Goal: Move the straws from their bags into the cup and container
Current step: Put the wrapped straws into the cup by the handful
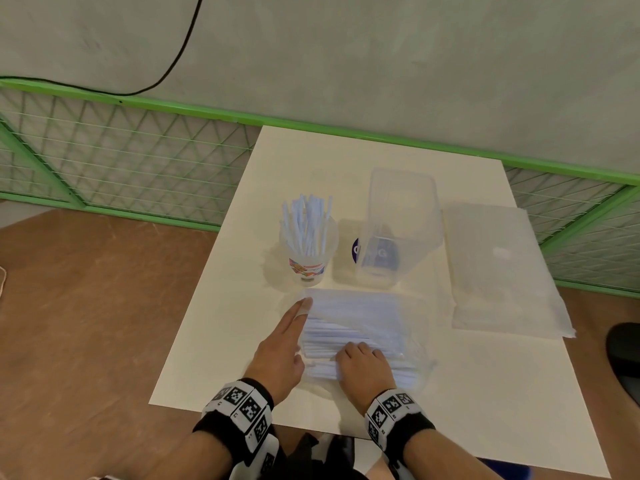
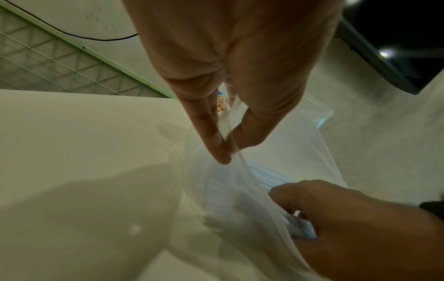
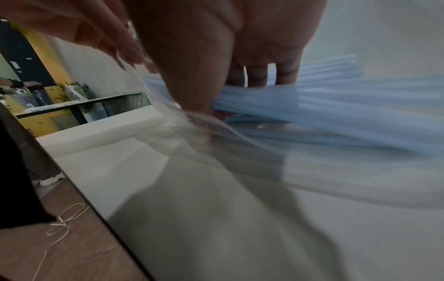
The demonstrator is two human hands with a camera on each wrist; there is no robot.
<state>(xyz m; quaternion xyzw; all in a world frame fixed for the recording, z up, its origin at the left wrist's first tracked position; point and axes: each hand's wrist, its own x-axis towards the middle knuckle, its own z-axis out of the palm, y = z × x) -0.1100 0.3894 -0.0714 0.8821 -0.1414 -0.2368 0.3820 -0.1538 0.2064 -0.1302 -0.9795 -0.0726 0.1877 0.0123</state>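
A clear bag (image 1: 374,317) of pale blue straws (image 1: 346,332) lies on the white board near its front edge. My left hand (image 1: 294,327) pinches the bag's open edge (image 2: 230,140) between thumb and finger and holds it up. My right hand (image 1: 362,363) is inside the bag's mouth, its thumb and fingers curled round a bundle of straws (image 3: 336,106). Behind the bag stands a printed cup (image 1: 308,258) holding several straws. To its right stands a clear rectangular container (image 1: 401,220); whether it holds any straws I cannot tell.
An empty flat clear bag (image 1: 498,268) lies at the right of the white board (image 1: 214,341). The board sits on a brown table (image 1: 86,323), with a green mesh fence (image 1: 121,157) behind. A black object (image 1: 627,351) sits at the right edge.
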